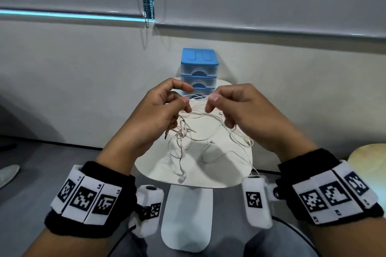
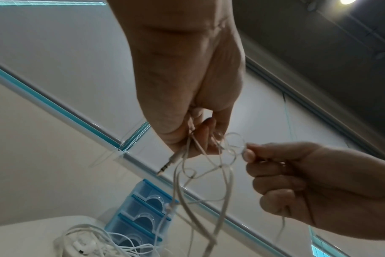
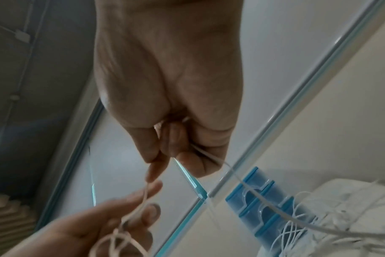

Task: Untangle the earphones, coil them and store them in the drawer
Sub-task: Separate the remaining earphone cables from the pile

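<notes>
I have both hands raised above the small white table (image 1: 234,175), working at the tangled earphones (image 1: 188,131). My left hand (image 1: 158,110) pinches a strand of the thin white cable between thumb and forefinger, and its lower fingers are curled round more of the cord, with the metal jack plug (image 2: 166,165) sticking out below that fist. My right hand (image 1: 244,110) faces it, thumb and forefinger pinching the cable close beside my left fingertips, its other fingers curled in with another strand running through them (the right wrist view shows that strand leaving the fist and trailing down toward the table). Between the two pinches a short stretch of wire runs nearly level; beneath it the rest hangs in loose crossing loops, still knotted together. One earbud (image 1: 182,178) dangles low, near the front edge of the table.

The blue-topped mini drawer unit (image 1: 199,69) stands at the far side of the table, against the wall, with three clear drawers stacked one over another, all pushed in. In the left wrist view more white cable and earbuds (image 2: 81,243) lie in a heap on the table in front of the drawers; I cannot tell whether that heap belongs to the same set I am holding.
</notes>
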Available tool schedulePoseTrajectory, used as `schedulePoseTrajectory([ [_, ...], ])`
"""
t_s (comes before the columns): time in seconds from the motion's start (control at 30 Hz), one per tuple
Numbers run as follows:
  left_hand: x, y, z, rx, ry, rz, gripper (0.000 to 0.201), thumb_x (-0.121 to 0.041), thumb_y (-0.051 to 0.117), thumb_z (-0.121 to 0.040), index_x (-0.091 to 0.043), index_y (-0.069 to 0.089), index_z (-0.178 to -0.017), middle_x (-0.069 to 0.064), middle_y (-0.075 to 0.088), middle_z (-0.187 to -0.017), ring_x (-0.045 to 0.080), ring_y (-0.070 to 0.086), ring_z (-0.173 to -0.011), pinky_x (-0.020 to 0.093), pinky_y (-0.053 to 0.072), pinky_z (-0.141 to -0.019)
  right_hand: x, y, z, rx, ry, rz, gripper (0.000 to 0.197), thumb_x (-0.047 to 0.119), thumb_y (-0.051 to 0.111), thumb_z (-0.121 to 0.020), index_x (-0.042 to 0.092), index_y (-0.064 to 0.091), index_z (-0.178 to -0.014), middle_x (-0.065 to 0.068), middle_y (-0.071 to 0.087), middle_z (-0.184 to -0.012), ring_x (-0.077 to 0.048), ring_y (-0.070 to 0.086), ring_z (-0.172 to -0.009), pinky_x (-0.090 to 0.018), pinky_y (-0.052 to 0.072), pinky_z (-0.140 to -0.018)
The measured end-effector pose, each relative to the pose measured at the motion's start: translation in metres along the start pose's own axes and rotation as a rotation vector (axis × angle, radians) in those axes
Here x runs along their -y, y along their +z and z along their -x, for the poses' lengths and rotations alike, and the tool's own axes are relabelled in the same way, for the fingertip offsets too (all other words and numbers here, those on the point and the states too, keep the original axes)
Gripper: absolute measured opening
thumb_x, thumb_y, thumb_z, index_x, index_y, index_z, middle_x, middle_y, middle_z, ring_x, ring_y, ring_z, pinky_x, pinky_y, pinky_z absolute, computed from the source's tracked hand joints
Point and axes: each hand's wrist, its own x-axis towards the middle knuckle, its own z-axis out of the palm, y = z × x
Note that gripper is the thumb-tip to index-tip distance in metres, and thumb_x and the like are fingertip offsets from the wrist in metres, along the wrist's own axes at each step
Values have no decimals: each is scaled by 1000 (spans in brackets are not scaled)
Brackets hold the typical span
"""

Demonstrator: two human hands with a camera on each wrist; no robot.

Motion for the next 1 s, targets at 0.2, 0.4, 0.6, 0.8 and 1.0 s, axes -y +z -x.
schedulePoseTrajectory([
  [0.2, 6, -9, 3, -25, -51, 164, 48, 16, 43, -91, -17, 66, -116, 7, 64, -100, 15, 54, -67, 24, 45, -60, 0, -18, -3, -244, 53, -308, 31, 10, 47, -102, 4, 63, -77, -2, 24, -54, -13, 22, -44, -30, 28, -52],
  [0.4, 10, -10, 8, 62, -2, 126, 48, 20, 57, -89, -18, 66, -117, 7, 67, -107, 15, 66, -80, 21, 54, -73, -13, -15, -8, -365, 142, -255, 29, 13, 49, -100, 5, 67, -78, -6, 35, -56, -18, 30, -48, -27, 33, -51],
  [0.6, 12, -9, 7, 23, 6, 183, 42, 15, 63, -90, -16, 64, -119, 9, 68, -108, 22, 73, -88, 25, 58, -79, -29, 7, -9, -316, 162, 8, 32, 7, 64, -91, 24, 69, -117, 2, 67, -97, -14, 62, -87, -23, 46, -77],
  [0.8, 14, -9, 4, -25, 7, 206, 40, 14, 61, -92, -16, 64, -118, 11, 68, -109, 23, 74, -90, 27, 58, -80, -29, 36, 4, -204, -41, -72, 18, 27, 72, -79, 10, 69, -79, -12, 66, -80, -12, 53, -69, -33, 44, -70],
  [1.0, 12, -6, 0, -73, 22, 265, 37, 16, 58, -93, -10, 63, -118, 12, 67, -107, 23, 73, -91, 28, 58, -81, -36, 55, 10, 152, 67, 134, 27, 45, 81, -81, 24, 68, -91, 6, 68, -88, -6, 58, -73, -29, 50, -73],
])
